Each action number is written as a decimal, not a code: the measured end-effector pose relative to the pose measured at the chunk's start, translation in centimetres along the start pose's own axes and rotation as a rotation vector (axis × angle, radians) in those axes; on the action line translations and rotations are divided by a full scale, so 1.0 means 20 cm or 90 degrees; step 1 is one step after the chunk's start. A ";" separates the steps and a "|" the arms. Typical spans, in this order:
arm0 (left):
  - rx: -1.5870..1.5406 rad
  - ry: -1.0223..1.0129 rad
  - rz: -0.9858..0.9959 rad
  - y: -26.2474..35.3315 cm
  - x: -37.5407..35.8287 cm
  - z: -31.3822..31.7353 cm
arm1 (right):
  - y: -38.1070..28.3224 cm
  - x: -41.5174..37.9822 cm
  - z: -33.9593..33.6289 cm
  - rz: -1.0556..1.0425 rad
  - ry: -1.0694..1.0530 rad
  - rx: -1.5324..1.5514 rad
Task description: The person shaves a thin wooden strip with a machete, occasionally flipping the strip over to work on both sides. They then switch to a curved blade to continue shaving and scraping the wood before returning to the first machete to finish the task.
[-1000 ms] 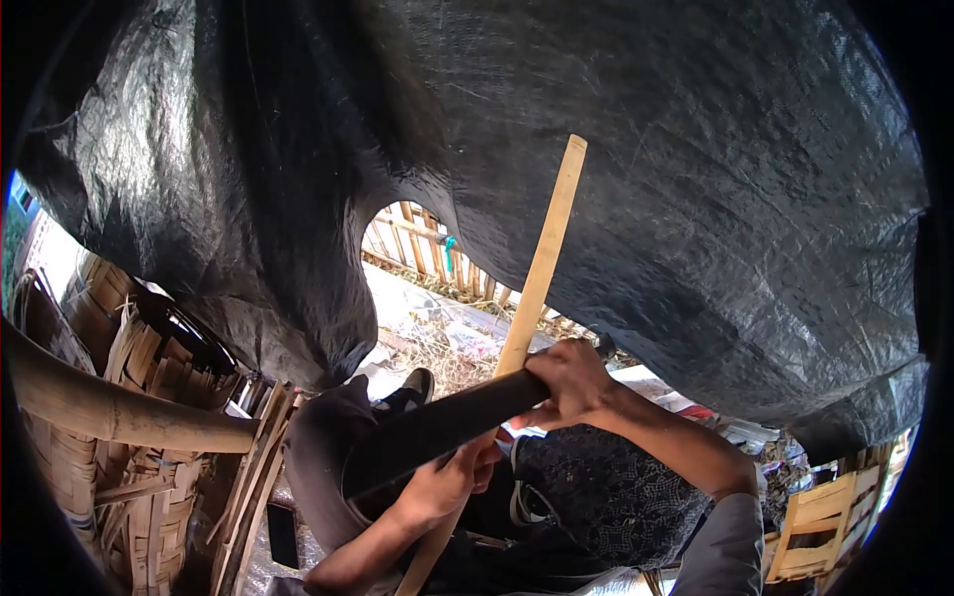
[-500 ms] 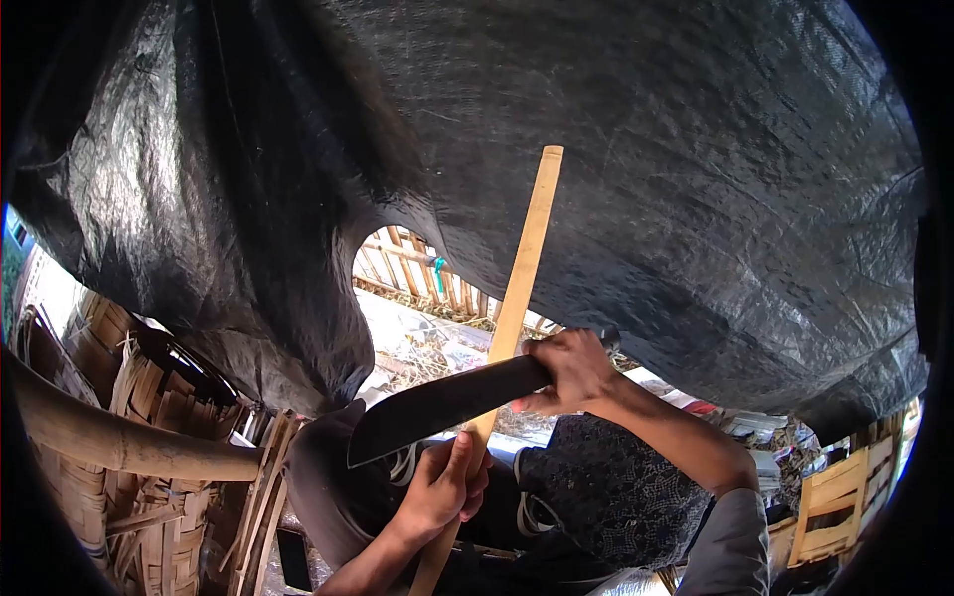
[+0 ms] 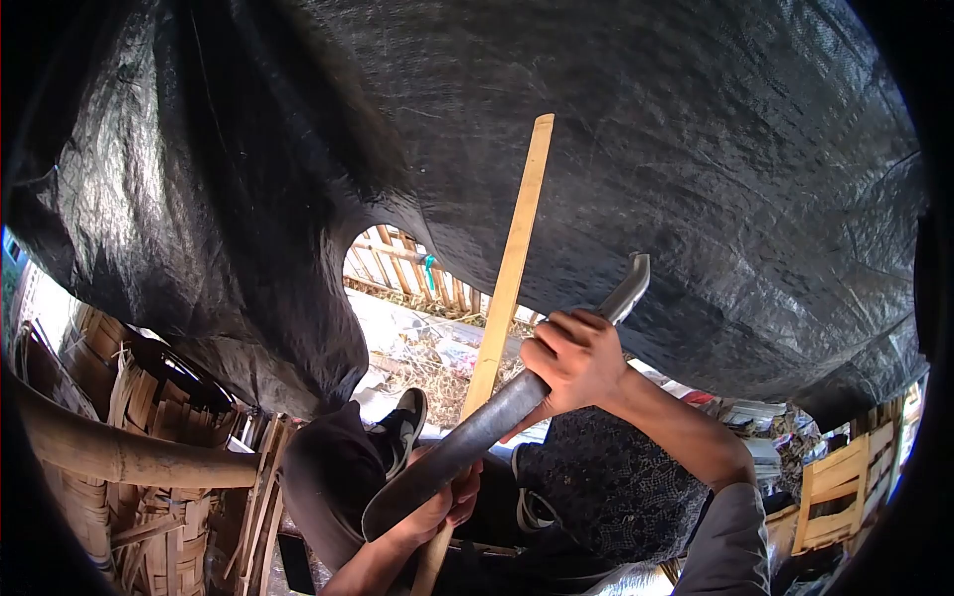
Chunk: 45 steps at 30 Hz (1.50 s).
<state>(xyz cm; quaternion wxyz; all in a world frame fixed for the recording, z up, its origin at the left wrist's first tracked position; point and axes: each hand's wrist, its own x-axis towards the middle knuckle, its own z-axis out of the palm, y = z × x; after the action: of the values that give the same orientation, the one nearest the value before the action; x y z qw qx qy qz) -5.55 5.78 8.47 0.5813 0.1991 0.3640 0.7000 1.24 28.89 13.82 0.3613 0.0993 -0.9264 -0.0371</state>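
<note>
A long, pale bamboo strip (image 3: 517, 248) stands at a slant in front of me, its lower end running down between my legs. Wrapped round its lower part is my left hand (image 3: 437, 512), partly covered by the blade. My right hand (image 3: 576, 363) grips a machete (image 3: 447, 457) with a broad dark blade and a curved handle that sticks out above the fist. The blade slopes down to the left, crossing in front of the strip and over my left hand. Whether its edge touches the strip cannot be made out.
A black tarp (image 3: 646, 129) hangs across the front. On the left are woven bamboo baskets (image 3: 169, 526) and a thick bamboo pole (image 3: 129, 447). A phone (image 3: 295, 564) lies by my leg. A slatted wooden piece (image 3: 845, 487) stands at right; a shoe (image 3: 405, 427) shows ahead.
The machete has tilted more steeply, its tip dropping over my left hand and its handle rising. The bamboo strip's top has shifted slightly up and left.
</note>
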 end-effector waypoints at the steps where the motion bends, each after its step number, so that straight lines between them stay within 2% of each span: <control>1: 0.000 -0.001 -0.001 0.01 0.00 0.01 | 0.00 0.00 0.00 -0.012 0.027 -0.003; 3: 0.001 0.039 -0.050 0.03 0.00 0.02 | 0.00 0.00 -0.01 -0.014 0.030 -0.013; 7: 0.010 0.001 -0.015 0.03 0.01 0.03 | -0.01 0.01 -0.01 -0.009 0.051 -0.009; 11: 0.007 0.043 -0.062 0.04 0.01 0.04 | 0.00 0.00 -0.01 -0.018 0.052 -0.023; 16: 0.006 0.032 -0.047 0.02 0.01 0.03 | 0.00 0.00 -0.03 -0.014 -0.001 -0.020; 21: 0.052 0.080 -0.147 0.07 0.02 0.08 | -0.02 -0.02 0.00 0.040 -0.032 0.064; 28: 0.071 0.063 -0.157 0.10 0.02 0.16 | 0.03 -0.03 0.03 0.050 -0.065 0.112; 29: 0.072 0.090 -0.163 0.10 0.03 0.16 | 0.05 -0.04 0.03 0.049 -0.065 0.112; 31: 0.073 0.118 -0.168 0.10 0.03 0.16 | 0.08 -0.05 0.04 0.169 -0.147 0.128; 32: 0.080 0.113 -0.151 0.10 0.03 0.15 | 0.08 -0.04 0.03 0.216 -0.146 0.171; 33: 0.088 0.107 -0.135 0.10 0.04 0.15 | 0.08 -0.05 0.03 0.215 -0.145 0.170; 35: 0.075 0.108 -0.141 0.10 0.04 0.15 | 0.06 -0.06 0.04 0.252 -0.211 0.289; 36: 0.068 0.110 -0.145 0.10 0.04 0.15 | 0.04 -0.07 0.05 0.252 -0.195 0.335; 37: 0.060 0.113 -0.151 0.11 0.04 0.15 | 0.04 -0.05 0.03 0.217 -0.216 0.308; 39: 0.056 0.124 -0.161 0.12 0.03 0.16 | 0.07 -0.06 0.05 0.165 -0.146 0.260; 43: 0.055 0.108 -0.128 0.12 0.03 0.13 | 0.15 -0.08 0.08 0.329 -0.211 0.314; 45: 0.046 0.104 -0.135 0.11 0.03 0.13 | 0.11 -0.11 0.09 0.333 -0.230 0.293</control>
<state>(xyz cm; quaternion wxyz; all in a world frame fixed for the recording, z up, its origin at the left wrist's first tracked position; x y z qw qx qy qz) -5.32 6.99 11.81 0.6130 0.1227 0.4540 0.6349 1.21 31.45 11.42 0.1580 -0.0700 -0.9533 0.2477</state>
